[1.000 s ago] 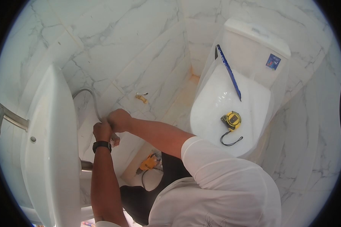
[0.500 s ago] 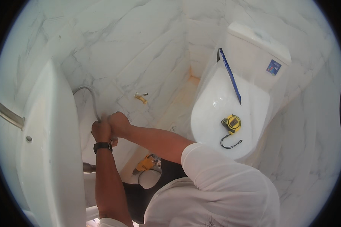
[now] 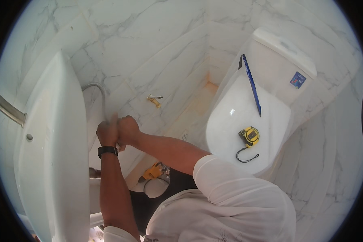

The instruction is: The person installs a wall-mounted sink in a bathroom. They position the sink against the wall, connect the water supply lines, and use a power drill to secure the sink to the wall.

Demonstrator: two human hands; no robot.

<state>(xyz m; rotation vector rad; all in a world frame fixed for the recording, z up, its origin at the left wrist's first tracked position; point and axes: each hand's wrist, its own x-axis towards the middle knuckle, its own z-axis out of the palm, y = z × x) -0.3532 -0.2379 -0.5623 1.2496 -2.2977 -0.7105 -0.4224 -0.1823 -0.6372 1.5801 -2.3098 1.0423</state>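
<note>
A grey flexible hose (image 3: 103, 99) curves out from behind the white washbasin (image 3: 70, 133) and runs down to my two hands. My left hand (image 3: 107, 133), with a black watch at the wrist, is closed around the hose's lower end. Pressed close beside it, my right hand (image 3: 129, 130) has its fingers curled in. Whatever the right fingers hold is hidden behind the hands. Both hands are near the tiled wall, right of the basin's edge.
A brass tap (image 3: 154, 101) sticks out from the wall. A yellow power drill (image 3: 152, 171) lies below my right forearm. On the closed white toilet (image 3: 222, 125) rest a blue hacksaw blade-like strip (image 3: 252, 84) and a yellow tape measure (image 3: 251, 135). The basin has a metal faucet (image 3: 11, 113).
The view has shifted slightly, so the toilet and tap appear a little farther right and lower. My hands stay together at the hose's end, with a small shift of the fingers.
</note>
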